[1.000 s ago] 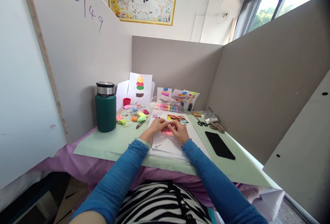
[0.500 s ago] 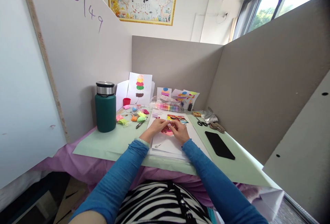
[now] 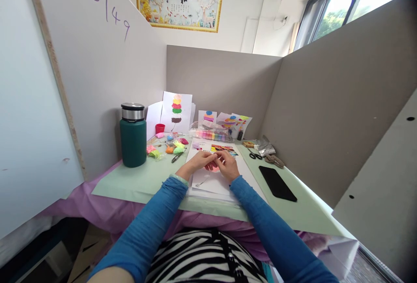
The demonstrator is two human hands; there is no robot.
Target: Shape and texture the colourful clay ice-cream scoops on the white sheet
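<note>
Paper (image 3: 220, 186), centre of frame, lies under both hands, neither clearly nearer; long axis hard to judge. Left hand (image 3: 197, 162) and right hand (image 3: 228, 166) meet at fingertips; cannot tell whether they pinch anything. Panel (image 3: 130, 70), upper left: handwritten "0149". Framed print (image 3: 180, 1), top, left of centre: 興事萬和家.

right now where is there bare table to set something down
Bare green tabletop shows between the bottle, the white paper and the near edge; another patch lies between the black phone and the near right corner. Crowded: back left, with colourful packets, and mid-table, where left hand and right hand meet over the paper.
</note>
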